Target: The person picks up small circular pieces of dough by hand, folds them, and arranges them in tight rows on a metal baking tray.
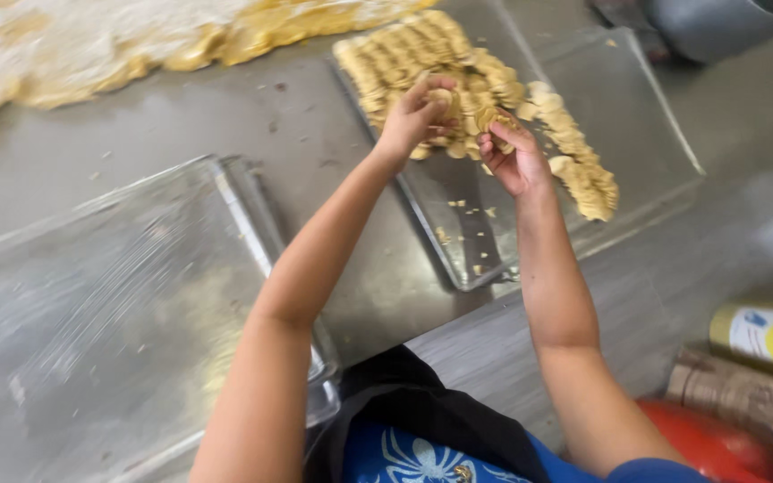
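A steel tray (637,116) at the upper middle holds rows of small round golden dough pieces (404,54), several of them spilling in a strip toward the right (583,170). Both arms reach out over the tray. My left hand (415,116) is closed around one round piece (445,100) at the edge of the pile. Right beside it, my right hand (512,156) grips another round piece (494,118). The two hands almost touch.
A second tray (234,206) covered in clear plastic film lies at the left. A sheet of floury yellow dough (91,45) spreads across the steel table at the top left. A yellow can (767,335), brown paper and a red object sit at the lower right.
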